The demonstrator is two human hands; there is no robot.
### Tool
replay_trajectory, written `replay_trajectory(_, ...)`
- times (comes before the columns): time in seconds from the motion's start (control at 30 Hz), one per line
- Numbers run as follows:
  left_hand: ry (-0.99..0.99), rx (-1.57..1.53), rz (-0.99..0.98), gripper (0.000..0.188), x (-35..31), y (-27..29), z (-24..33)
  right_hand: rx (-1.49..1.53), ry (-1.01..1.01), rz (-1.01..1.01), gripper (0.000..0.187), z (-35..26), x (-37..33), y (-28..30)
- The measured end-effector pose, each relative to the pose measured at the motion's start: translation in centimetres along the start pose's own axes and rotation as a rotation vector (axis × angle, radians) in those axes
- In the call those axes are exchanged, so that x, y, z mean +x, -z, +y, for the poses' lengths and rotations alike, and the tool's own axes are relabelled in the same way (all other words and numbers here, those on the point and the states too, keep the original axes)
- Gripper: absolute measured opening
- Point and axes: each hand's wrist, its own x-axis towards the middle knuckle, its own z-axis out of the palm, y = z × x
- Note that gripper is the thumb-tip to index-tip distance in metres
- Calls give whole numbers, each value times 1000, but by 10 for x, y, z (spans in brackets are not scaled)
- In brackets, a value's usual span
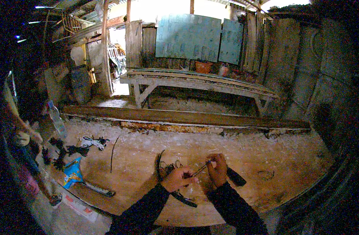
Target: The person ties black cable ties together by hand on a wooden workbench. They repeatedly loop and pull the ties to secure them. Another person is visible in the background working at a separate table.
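Note:
My left hand [178,179] and my right hand [217,168] are close together above a wooden platform [148,168], both in dark sleeves. Between them they pinch a thin dark strip [199,170] that runs from one hand to the other. A bundle of dark thin strips [167,168] lies under and left of my left hand, curving upward. A dark flat blade-like object [236,177] sticks out to the right below my right hand, and another dark piece [185,199] lies below my left hand.
At the left lie a clear plastic bottle [57,119], dark tied bundles [64,153], a white-and-dark bundle [91,141], a blue packet [72,173] and a flat ruler-like bar [99,190]. Another person [25,137] sits at the far left. A wooden beam [187,116] and a bench [195,82] stand beyond.

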Motion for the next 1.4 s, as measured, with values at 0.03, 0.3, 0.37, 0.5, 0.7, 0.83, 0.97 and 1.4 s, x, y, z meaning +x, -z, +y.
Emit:
replay_trajectory(0.03, 29, 35, 30, 22, 0, 2, -2, -37, 51, 7, 11, -2, 0, 0)
replay_trajectory(0.3, -155, 107, 675, 12, 9, 34, -22, 323, 69, -324, 8, -26, -4, 4)
replay_trajectory(0.37, -224, -24, 752, 7, 10, 40, -23, 525, -5, -653, 8, -40, -9, 6)
replay_trajectory(0.5, -115, 122, 773, 8, 6, 38, -21, 588, -96, -845, 11, -62, -20, 6)
replay_trajectory(0.7, -163, 213, 654, 12, 9, 35, -19, 593, -183, -729, 10, -59, -14, 10)
replay_trajectory(0.83, -138, 138, 429, 9, 5, 31, -13, 424, -148, -526, 10, -53, -14, 10)
replay_trajectory(0.97, -25, 157, -46, 11, -4, 19, 4, -72, 161, -114, 15, -33, 1, 12)
replay_trajectory(1.4, -106, 236, 481, 19, 9, 22, -17, -151, 86, -198, 13, -22, 3, 9)
